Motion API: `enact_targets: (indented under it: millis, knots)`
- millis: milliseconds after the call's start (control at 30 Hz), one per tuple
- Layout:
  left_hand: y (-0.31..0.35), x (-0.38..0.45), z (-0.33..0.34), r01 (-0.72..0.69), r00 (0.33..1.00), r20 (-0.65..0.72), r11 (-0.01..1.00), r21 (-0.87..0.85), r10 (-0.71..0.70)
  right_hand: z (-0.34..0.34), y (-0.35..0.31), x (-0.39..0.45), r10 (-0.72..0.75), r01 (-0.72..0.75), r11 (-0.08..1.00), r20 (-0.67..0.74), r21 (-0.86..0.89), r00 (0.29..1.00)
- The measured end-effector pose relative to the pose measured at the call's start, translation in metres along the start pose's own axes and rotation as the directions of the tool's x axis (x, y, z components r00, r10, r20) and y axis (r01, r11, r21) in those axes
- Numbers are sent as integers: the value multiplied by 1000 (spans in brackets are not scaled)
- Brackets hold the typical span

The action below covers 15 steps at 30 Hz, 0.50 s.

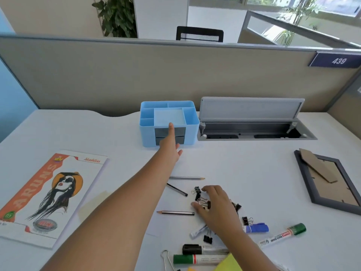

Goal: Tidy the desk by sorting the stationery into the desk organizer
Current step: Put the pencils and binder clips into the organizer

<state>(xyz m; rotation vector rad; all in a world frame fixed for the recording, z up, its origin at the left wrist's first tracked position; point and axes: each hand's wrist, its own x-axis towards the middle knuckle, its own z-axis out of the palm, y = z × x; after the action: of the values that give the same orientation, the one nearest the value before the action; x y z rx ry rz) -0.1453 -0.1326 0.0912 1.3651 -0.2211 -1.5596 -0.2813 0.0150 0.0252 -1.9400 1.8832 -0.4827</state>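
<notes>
The light blue desk organizer (192,118) stands at the back of the white desk, its open compartments empty and two grey drawers in its front. My left hand (170,143) reaches out with straight fingers and touches the drawer front. My right hand (216,208) curls its fingers and thumb round a cluster of black binder clips (197,191) in the middle of the desk. Three pencils (175,212) lie just left of the clips. Whiteboard markers lie near the front: a green-capped one (283,235), a blue one (256,228), a black one (203,249).
A notebook with an orange cover (48,196) lies at the left. A dark picture frame (330,182) lies face down at the right. An open grey cable tray (254,130) sits right of the organizer. More clips (208,238) and a yellow pad (228,265) lie near the front edge.
</notes>
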Motion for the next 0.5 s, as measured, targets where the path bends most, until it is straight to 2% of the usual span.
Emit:
enact_targets:
  millis: [333,500]
  knots:
    - [-1,7,13,48,997,-49,985,-164,-56,-5,5,0,78,-73,989,-34,130,996]
    - [0,16,16,-10,986,-166,975,-222,-28,-6,8,1,70,-64,989,-38,136,997]
